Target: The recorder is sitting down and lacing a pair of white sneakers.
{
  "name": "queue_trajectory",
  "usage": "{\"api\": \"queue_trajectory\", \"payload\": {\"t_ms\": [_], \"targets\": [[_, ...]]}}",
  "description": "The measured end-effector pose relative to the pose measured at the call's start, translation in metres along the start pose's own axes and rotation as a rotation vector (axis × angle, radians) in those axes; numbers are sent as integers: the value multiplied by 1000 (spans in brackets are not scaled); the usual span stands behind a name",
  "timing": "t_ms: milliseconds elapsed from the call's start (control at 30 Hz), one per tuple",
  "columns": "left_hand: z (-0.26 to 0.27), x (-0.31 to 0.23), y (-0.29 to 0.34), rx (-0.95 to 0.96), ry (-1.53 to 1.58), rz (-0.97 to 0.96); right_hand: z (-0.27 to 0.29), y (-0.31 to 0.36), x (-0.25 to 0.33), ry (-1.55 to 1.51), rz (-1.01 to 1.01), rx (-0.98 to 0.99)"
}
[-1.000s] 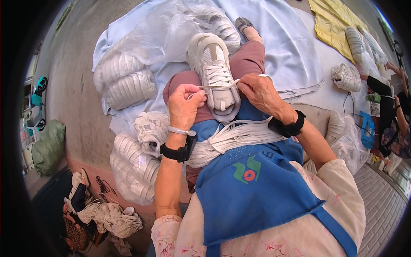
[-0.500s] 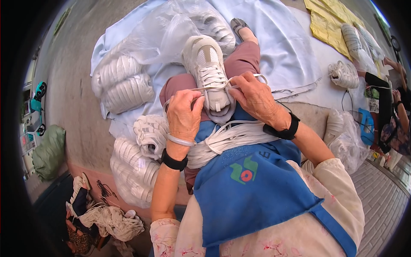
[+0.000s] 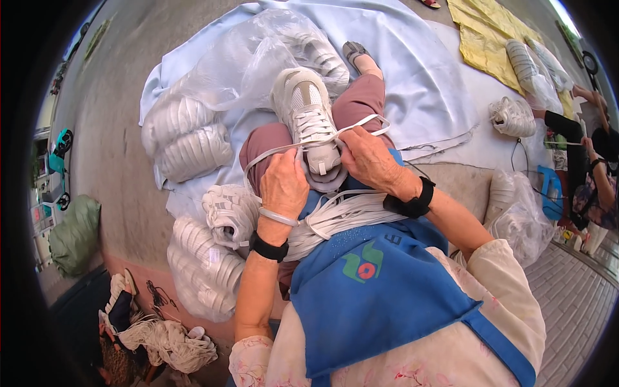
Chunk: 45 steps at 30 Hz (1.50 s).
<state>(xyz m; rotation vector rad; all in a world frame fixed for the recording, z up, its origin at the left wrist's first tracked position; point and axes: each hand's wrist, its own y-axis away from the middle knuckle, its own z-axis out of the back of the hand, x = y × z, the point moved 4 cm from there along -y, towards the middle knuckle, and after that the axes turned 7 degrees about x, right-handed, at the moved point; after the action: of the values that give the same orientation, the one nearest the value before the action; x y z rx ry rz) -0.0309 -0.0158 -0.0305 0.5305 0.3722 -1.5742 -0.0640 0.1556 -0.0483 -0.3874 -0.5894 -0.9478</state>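
A beige-and-white sneaker [image 3: 303, 102] rests between my knees, its toe pointing away from me. A flat white shoelace [image 3: 271, 153] crosses its upper rows and loops out to both sides. My left hand [image 3: 284, 184] is closed at the left edge of the shoe's opening, pinching the shoelace. At the opposite edge my right hand [image 3: 375, 161] is closed too, thumb and forefinger on the shoelace. The fingertips partly hide the top eyelets. The tongue [image 3: 322, 157] shows between the hands. A bundle of white laces [image 3: 342, 216] lies across my lap, over the blue apron [image 3: 387, 297].
Plastic-wrapped sneakers [image 3: 193, 151] lie on the pale blue cloth [image 3: 412, 84]. More sneakers [image 3: 206, 264] are stacked by my left forearm. A bagged bundle [image 3: 519, 219] stands to the right, near a blue stool [image 3: 550, 190]. Other people sit at far right and lower left.
Both hands have shifted slightly down, closer against the shoe's opening. The lace now lies in wider loops, over my left knee and out past my right hand.
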Motion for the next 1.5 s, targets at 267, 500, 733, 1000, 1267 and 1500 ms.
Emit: {"api": "queue_trajectory", "payload": {"t_ms": [267,500,733,1000,1267,1500], "targets": [[6,-24,-15,-9,67,-191,14,4,10,149,94,68],[0,-28,-11,191,-300,-178,-10,1,24,513,195,-101],[10,-39,-14,-18,-340,-451,-15,-5,20,493,327,-96],[25,-39,-32,-65,-28,-524,10,-31,24,-366,207,-175],[44,-72,-51,192,700,-163,54,-46,37,-819,68,-154],[59,-87,-39,379,978,-49,78,-33,40,-741,71,-320]]}}
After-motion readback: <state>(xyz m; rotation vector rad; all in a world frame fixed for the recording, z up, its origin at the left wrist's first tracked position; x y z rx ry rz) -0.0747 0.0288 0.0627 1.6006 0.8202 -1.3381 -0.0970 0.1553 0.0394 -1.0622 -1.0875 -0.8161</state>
